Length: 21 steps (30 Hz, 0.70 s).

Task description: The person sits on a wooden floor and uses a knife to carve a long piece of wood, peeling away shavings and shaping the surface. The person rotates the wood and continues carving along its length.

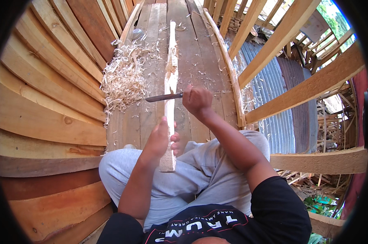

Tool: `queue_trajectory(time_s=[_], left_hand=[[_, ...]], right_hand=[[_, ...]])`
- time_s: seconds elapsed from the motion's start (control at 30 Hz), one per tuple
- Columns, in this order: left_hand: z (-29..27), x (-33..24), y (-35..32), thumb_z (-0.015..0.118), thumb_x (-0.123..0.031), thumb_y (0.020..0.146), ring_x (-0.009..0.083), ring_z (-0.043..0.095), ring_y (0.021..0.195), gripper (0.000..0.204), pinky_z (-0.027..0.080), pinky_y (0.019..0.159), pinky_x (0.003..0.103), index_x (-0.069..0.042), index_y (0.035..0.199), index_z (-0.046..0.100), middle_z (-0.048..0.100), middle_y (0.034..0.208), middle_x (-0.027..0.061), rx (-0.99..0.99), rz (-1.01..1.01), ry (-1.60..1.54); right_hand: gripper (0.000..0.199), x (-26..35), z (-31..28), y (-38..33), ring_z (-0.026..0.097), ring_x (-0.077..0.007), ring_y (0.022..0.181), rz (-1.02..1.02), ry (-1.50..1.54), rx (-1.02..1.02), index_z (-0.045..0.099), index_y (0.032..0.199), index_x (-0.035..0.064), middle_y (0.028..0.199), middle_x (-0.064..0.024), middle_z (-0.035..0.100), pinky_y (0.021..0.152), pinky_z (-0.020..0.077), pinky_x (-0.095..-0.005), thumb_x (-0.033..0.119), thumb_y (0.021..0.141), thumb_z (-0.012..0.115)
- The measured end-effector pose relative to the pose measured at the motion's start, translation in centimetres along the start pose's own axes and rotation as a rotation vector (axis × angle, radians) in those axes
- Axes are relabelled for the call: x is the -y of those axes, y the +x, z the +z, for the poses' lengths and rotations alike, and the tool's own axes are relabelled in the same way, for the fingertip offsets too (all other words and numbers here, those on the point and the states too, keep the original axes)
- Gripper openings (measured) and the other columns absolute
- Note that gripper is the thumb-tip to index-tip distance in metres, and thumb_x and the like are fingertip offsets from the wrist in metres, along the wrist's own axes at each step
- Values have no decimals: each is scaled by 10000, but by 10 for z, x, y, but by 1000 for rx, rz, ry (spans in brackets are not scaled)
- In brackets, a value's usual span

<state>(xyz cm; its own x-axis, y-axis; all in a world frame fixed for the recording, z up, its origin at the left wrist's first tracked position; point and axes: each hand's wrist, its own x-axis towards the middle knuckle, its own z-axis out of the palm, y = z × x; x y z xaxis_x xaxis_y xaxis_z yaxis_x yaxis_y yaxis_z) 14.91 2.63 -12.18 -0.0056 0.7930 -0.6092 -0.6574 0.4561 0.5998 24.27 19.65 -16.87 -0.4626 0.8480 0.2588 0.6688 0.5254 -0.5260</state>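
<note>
A long, pale piece of wood point(170, 107), partly carved and rough along its far half, points away from me with its blunt near end over my lap. My left hand point(161, 138) is wrapped round its lower part, thumb along the top. In my right hand point(197, 99) is a knife point(163, 97), its handle hidden in my closed fingers. The dark blade lies crosswise over the wood, its tip reaching past the left side. Ahead of the blade, the wood's surface is chipped and uneven.
Curly wood shavings point(125, 77) are heaped on the plank floor point(194, 53) along the left plank wall point(49, 112). A small clear round container point(137, 34) stands beyond the heap. A wooden railing point(306, 97) runs on the right, with corrugated metal sheets point(269, 89) beyond it.
</note>
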Motion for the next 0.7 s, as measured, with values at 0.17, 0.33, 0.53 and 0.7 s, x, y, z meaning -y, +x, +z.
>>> queue_trajectory(time_s=[0.17,0.33,0.53,0.7], left_hand=[[5,8,-3,246,-486,1020,146,445,481,453,429,439,331,-61,1010,405,421,641,29,-97,64,133],[10,12,1,235,-485,1021,150,460,472,474,434,431,330,-40,991,396,425,626,40,-97,99,185],[11,9,-1,246,-496,1017,135,429,462,460,426,426,321,-64,1003,401,401,626,26,-72,102,196],[10,-7,-7,282,-524,1006,99,380,454,443,402,421,292,-105,1025,427,370,620,-16,-18,9,134]], right_hand=[[440,-12,9,5,636,-436,767,235,282,691,653,737,-38,778,-273,642,748,498,-500,260,898,371],[426,-5,10,3,623,-432,646,109,-16,34,643,649,-22,668,-252,622,665,500,-513,244,881,405],[420,-15,18,3,575,-389,467,-106,-9,-251,608,540,20,524,-203,566,513,473,-506,226,869,447],[470,-23,11,17,547,-330,429,-250,-6,-342,550,490,53,461,-164,509,466,443,-451,263,899,454]])
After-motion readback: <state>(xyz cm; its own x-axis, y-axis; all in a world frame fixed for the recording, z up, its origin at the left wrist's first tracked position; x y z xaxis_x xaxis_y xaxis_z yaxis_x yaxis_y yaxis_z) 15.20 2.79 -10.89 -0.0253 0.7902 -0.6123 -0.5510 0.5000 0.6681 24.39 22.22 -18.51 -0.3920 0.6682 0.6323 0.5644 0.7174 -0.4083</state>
